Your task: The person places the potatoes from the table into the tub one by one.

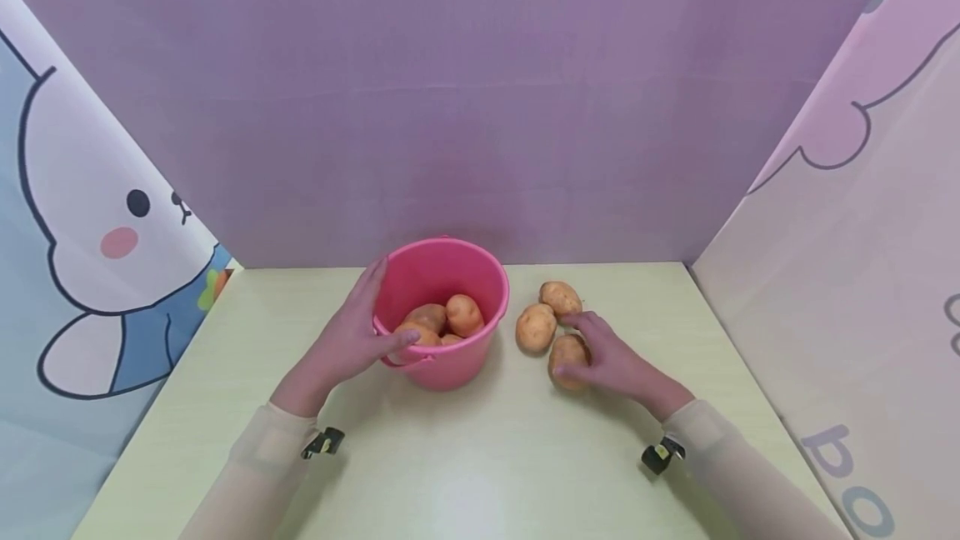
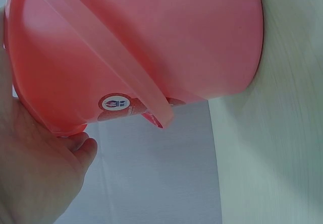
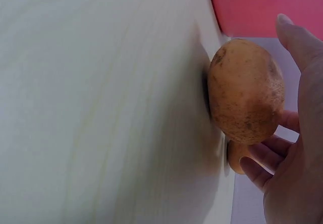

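We have our left hand [image 1: 351,336] gripping the bucket [image 1: 450,369] beside it, while our right hand [image 1: 611,365], half open and not firmly closed, spans a potato [image 1: 567,351] that a loose pinch could roll into the other potatoes [image 1: 536,328] just beyond.

Left arm [image 1: 255,469] and right arm [image 1: 738,473], pale-sleeved to the wrists, both extended forward and angled inward. Left hand [image 1: 348,348]: gripping, thumb [image 1: 397,342] reaching inward, well apart from the fingers [image 2: 86,151], whose visible tips bend in the left wrist view. Right hand [image 1: 615,365]: loosely cupped; thumb [image 3: 298,42] parted from the fingers [image 3: 267,156], these lightly bent and slightly spread. Hands well apart, both bare.
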Demonstrator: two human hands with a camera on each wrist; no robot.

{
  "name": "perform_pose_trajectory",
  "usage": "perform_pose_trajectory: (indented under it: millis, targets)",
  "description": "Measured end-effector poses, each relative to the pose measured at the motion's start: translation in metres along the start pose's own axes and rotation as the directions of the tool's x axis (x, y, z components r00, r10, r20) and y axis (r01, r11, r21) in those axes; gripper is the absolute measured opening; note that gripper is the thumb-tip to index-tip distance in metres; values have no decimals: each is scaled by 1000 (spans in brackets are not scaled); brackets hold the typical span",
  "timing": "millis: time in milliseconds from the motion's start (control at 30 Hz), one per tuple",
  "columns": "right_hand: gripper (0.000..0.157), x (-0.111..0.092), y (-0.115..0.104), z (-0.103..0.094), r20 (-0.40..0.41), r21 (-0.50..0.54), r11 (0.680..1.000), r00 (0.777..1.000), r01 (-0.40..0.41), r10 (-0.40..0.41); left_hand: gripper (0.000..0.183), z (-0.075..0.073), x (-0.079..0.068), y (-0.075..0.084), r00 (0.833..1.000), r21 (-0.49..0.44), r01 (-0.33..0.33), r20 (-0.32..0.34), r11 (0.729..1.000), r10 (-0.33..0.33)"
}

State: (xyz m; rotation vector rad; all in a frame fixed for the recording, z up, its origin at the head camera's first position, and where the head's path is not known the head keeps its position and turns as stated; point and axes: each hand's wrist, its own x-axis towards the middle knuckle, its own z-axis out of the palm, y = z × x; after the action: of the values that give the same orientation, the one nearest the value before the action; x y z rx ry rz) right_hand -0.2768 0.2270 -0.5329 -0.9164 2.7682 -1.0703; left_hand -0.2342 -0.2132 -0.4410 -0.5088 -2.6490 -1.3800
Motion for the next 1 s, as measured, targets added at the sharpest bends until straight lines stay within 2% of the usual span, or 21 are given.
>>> perform_pose_trajectory:
  millis: [233, 433, 1000]
  targets:
    - [94, -2, 2, 3, 25, 3, 1000, 999, -28, 27, 116, 0, -1, 0, 1000, 19, -4, -7, 1000, 4]
    - [97, -2, 6, 6, 35, -35, 999, 999, -8, 9, 117, 0, -1, -1, 1000, 32, -1, -10, 999, 2]
    - [105, -1, 9, 10, 46, -41, 999, 999, -2, 3, 115, 0, -1, 1, 1000, 10, -11, -11, 1000, 11]
